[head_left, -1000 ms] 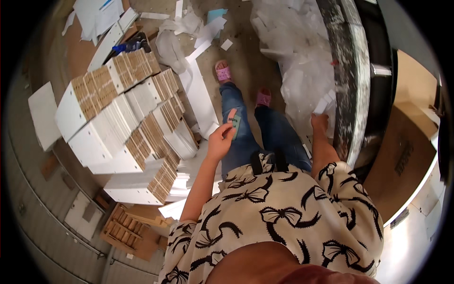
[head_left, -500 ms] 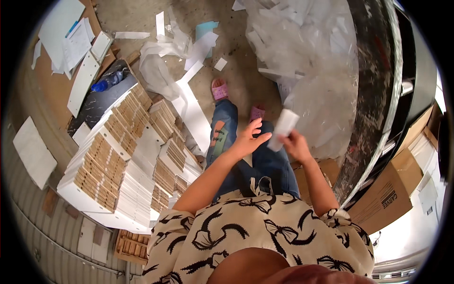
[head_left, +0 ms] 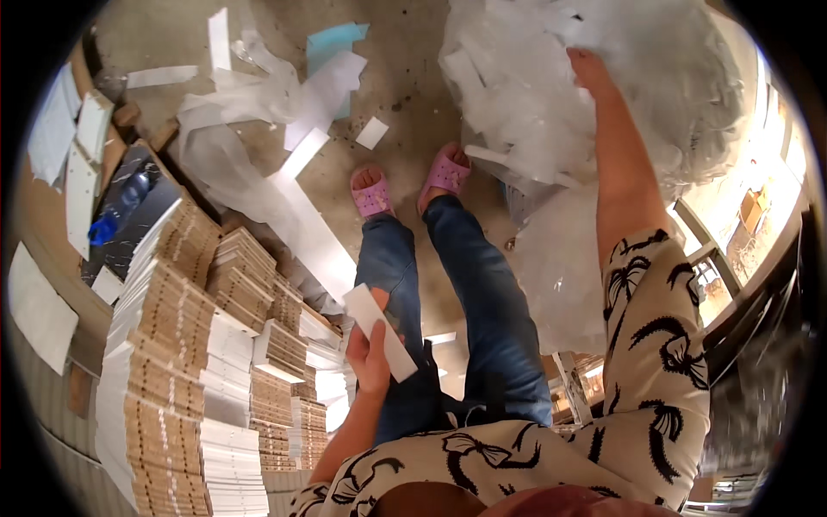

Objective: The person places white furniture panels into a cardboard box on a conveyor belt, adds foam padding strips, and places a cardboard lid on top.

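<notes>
the left hand point(head_left: 370, 358) is closed on a small white flat piece point(head_left: 381, 332), a narrow cardboard or paper strip, holding it by the lower end so it stands slanted in front of the left knee. half a second ago this same kind of piece was up at the right hand, where both hands met; now it is alone in the left grip, lower and closer to the body.

the right hand point(head_left: 587, 67) has gone far forward and up, into the big heap of clear plastic film and white scraps point(head_left: 551, 112). its fingers are sunk in the film, so i cannot tell if they are together or apart, or if they hold anything. in my judgement the piece was passed to the left so the right arm is free to dig in the heap.

on the person's left stand tall stacks of flat folded cartons point(head_left: 185, 345), white with brown edges, near the left hand but not touching it. on the concrete floor point(head_left: 413, 103) lie loose white paper strips point(head_left: 293, 198) and a pale blue sheet point(head_left: 332, 43). the pink sandals point(head_left: 409, 183) stand between the strips and the heap.
</notes>
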Motion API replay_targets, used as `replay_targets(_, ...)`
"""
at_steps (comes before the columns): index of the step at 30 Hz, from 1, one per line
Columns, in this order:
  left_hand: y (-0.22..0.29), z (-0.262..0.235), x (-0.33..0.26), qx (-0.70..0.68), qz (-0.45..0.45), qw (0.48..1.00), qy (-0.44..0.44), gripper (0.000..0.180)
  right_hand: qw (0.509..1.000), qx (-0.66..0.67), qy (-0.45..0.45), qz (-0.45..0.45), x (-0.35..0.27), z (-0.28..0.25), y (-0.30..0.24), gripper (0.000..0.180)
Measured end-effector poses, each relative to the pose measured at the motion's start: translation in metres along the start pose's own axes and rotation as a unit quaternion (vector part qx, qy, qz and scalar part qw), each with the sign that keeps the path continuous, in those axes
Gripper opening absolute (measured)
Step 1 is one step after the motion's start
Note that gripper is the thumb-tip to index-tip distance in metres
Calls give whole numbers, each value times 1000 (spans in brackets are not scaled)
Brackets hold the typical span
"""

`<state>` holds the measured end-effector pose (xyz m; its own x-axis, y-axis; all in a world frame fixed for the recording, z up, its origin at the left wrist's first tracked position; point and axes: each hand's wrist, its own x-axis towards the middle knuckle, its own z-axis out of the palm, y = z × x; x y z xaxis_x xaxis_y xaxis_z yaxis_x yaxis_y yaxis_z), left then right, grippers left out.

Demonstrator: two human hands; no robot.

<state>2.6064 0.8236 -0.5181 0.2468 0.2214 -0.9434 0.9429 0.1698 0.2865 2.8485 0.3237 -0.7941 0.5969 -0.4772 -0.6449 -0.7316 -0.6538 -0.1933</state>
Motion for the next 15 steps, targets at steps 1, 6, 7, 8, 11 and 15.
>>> replay_targets(1, 6, 3, -4, 13, -5, 999, 30, 21, 999, 41, 1, 11, 7, 22, 1, 43)
replay_targets(6, -2, 28, -5, 19, -26, 999, 6, 19, 988, -89, 63, -107, 97, 2, 76, 45)
replay_targets(7, -3, 28, -3, 14, -26, 999, -16, 19, 979, -83, 104, -153, 98, 1, 77, 45)
replay_targets(8, -3, 29, -3, 6, -23, 999, -43, 19, 965, -79, 149, -201, 96, -9, 77, 44)
replay_targets(11, 9, 12, -4, 29, -22, 999, -17, 20, 953, -184, 215, -107, -9, 62, 15, 26)
replay_targets(15, 8, 22, -1, 6, -12, 993, -113, 20, 949, -217, 218, -68, -134, 45, -18, 27)
